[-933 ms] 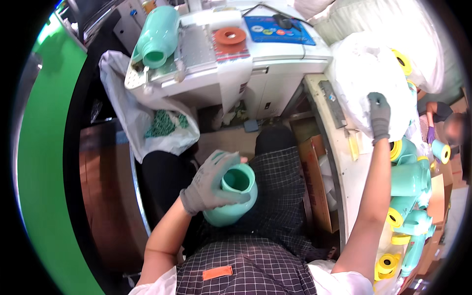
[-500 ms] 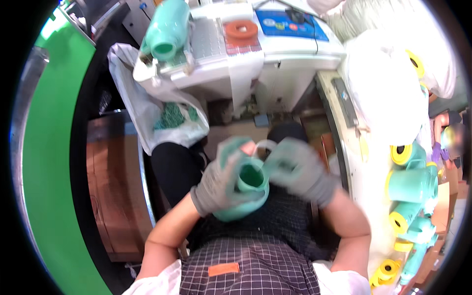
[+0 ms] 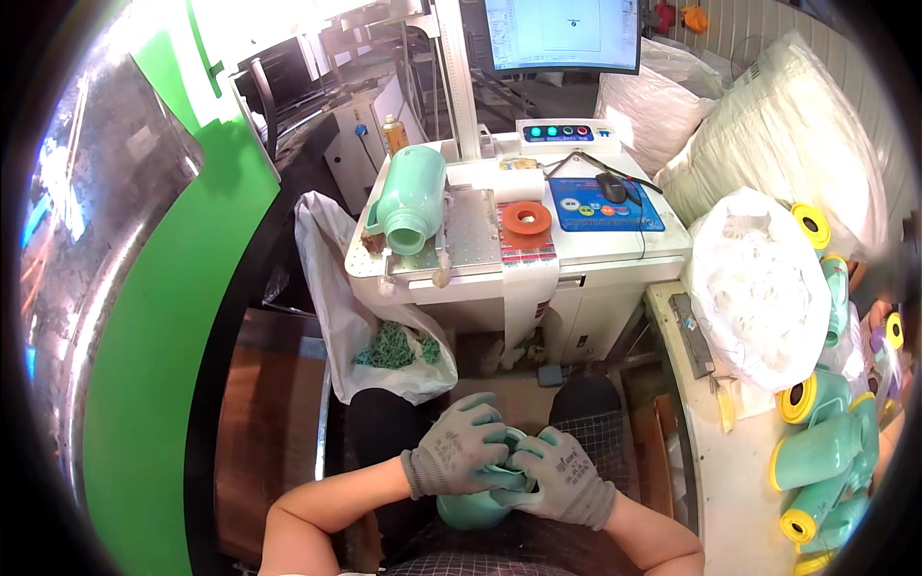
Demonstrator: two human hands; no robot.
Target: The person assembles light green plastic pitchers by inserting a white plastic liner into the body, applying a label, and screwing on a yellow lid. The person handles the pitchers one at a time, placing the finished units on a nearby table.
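A mint-green plastic bottle point(image 3: 471, 512) rests between my thighs, its open neck turned up. My left hand point(image 3: 461, 446), in a grey knit glove, is closed around the left side of the neck. My right hand point(image 3: 565, 478), gloved alike, grips the neck from the right, thumb and fingers at the rim. Between the two hands the mouth is mostly covered; whether something small is pinched there cannot be seen. Another mint-green bottle point(image 3: 415, 187) lies on the white machine table point(image 3: 605, 248) ahead, its mouth toward me.
Orange ring point(image 3: 526, 223), mouse point(image 3: 611, 187) and blue mat point(image 3: 576, 216) are on that table. Below it hangs a white sack point(image 3: 331, 317) with green scraps point(image 3: 389, 348). To the right, a bag of white pieces point(image 3: 759, 298) and several yellow-rimmed green jugs point(image 3: 816, 451) fill a bench point(image 3: 715, 480).
My head view has tipped up, bringing the monitor into sight. My right hand, blurred beside the neck with a pale ring near its fingers, now grips the rim; the ring is no longer visible.
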